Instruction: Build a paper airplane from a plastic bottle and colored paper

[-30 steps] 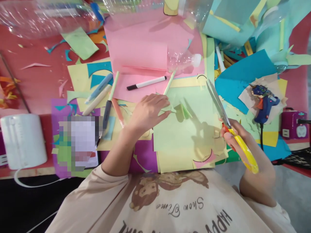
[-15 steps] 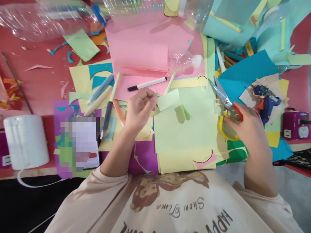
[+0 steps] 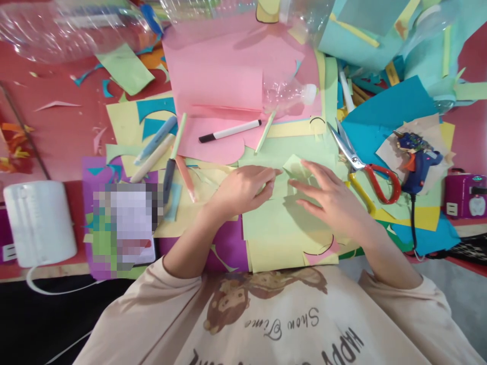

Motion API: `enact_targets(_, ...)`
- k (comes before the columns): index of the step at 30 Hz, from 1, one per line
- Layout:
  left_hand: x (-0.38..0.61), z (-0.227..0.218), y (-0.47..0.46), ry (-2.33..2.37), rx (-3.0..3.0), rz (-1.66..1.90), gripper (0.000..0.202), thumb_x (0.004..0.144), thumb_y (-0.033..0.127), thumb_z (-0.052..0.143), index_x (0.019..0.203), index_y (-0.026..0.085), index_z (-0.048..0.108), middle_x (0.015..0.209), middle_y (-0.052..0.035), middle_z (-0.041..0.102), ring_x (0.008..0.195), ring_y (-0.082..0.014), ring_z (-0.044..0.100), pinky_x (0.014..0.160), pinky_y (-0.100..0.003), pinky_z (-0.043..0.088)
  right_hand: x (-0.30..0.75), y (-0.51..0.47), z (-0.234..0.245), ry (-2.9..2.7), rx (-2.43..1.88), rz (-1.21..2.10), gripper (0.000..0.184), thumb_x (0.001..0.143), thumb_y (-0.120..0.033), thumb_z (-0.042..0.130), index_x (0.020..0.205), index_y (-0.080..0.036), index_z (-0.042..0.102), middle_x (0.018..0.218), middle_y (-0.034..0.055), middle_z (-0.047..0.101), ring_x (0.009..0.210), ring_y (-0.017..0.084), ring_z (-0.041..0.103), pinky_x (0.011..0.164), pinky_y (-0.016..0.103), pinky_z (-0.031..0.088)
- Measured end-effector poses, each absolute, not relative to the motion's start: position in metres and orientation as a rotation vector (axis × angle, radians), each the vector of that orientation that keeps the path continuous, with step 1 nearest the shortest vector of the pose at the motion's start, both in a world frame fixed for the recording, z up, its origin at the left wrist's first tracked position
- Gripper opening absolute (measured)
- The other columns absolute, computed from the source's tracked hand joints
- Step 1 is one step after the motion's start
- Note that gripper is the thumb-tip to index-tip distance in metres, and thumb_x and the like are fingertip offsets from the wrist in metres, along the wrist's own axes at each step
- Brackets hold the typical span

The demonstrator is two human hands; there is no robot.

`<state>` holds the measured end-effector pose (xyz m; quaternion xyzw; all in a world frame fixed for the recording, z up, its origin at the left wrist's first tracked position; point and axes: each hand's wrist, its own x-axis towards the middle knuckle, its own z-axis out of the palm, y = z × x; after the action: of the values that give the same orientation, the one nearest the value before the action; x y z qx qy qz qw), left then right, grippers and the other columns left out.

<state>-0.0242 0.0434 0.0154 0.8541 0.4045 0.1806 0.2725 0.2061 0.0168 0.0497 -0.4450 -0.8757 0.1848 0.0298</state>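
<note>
On the messy red table (image 3: 57, 147), near grey floor (image 3: 445, 279) at four o'clock, a green paper piece (image 3: 295, 165) has the left hand (image 3: 243, 190) at its eight, fingers curled, hold unclear, and the right hand (image 3: 338, 205) at four, fingers spread, empty.

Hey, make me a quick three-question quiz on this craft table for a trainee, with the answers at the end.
1. True or false: the right hand has its fingers spread above the pale green sheet.
2. What colour is the glue gun's body? A) white B) dark blue C) green
3. Which hand is nearer the scissors: the left hand or the right?

Key: 1. True. 2. B. 3. The right hand.
</note>
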Motion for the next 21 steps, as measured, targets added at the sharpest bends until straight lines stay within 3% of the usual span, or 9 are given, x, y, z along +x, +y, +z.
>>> enact_targets(3,-0.028,0.01,0.045,1.13,2.429,0.473,0.024,0.086,0.02,0.039,0.089,0.017,0.063,0.07,-0.0053,0.068,0.065,-0.0181,0.063,0.06,-0.028,0.042,0.207,0.029,0.045,-2.728,-1.382,0.547,0.034,0.096,-0.028,0.049,0.124,-0.016,0.064,0.15,0.0124,0.042,0.138,0.029,0.041,0.11,0.047,0.044)
enact_targets(8,-0.036,0.012,0.046,1.087,2.545,0.519,0.017,0.08,0.017,0.043,0.072,0.019,0.058,0.057,0.0,0.062,0.053,-0.0151,0.059,0.052,-0.026,0.037,0.214,0.041,0.039,-2.834,-1.282,0.504,0.033,0.099,-0.026,0.043,0.122,-0.022,0.066,0.148,0.0066,0.048,0.139,0.03,0.04,0.107,0.049,0.046)
enact_targets(14,-0.035,0.016,0.045,1.026,2.404,0.431,0.018,0.08,0.019,0.043,0.066,0.02,0.055,0.048,0.0016,0.055,0.044,-0.0131,0.05,0.048,-0.027,0.033,0.219,0.05,0.033,-2.675,-1.379,0.337,0.028,0.096,-0.026,0.048,0.113,-0.014,0.067,0.137,0.0159,0.056,0.13,0.032,0.049,0.103,0.048,0.048)
enact_targets(17,-0.032,0.014,0.044,1.014,2.381,0.461,0.019,0.081,0.019,0.044,0.067,0.02,0.057,0.051,0.0019,0.059,0.047,-0.0121,0.053,0.049,-0.025,0.035,0.217,0.056,0.031,-2.536,-1.464,0.248,0.024,0.092,-0.028,0.057,0.106,-0.011,0.065,0.12,0.0184,0.065,0.114,0.032,0.06,0.095,0.046,0.051)
enact_targets(21,-0.029,0.009,0.043,1.241,2.343,0.552,0.019,0.087,0.024,0.049,0.075,0.018,0.064,0.065,0.0001,0.069,0.058,-0.0119,0.062,0.055,-0.022,0.04,0.21,0.061,0.025,-2.494,-1.536,0.23,0.029,0.087,-0.025,0.063,0.113,-0.013,0.059,0.109,0.0158,0.068,0.101,0.033,0.063,0.085,0.045,0.053)
